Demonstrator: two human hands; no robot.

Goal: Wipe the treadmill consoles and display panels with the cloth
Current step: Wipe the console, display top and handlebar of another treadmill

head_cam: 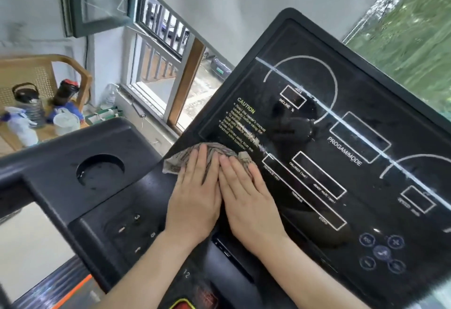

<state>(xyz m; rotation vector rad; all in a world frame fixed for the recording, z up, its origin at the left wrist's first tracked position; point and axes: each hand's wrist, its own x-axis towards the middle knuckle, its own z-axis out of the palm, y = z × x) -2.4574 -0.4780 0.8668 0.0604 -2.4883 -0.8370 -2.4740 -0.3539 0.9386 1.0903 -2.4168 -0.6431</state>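
Basically, we were mid-wipe: left hand (pixel 195 194) and right hand (pixel 246 199) lay flat, fingers straight, pressing the cloth (pixel 214 150) on the display panel (pixel 341 138) by the caution text. Next move, likely: sweep right across the panel with even pressure.

Display panel (pixel 341 138) bare right of cloth (pixel 210 155); raised frame (pixel 246 69) bounds upper-left edge.

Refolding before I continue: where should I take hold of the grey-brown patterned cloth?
Pinch the grey-brown patterned cloth by its loose flap beside the left hand, coming from the left: it sticks out free, while that hand and the right hand lie flat on the rest.
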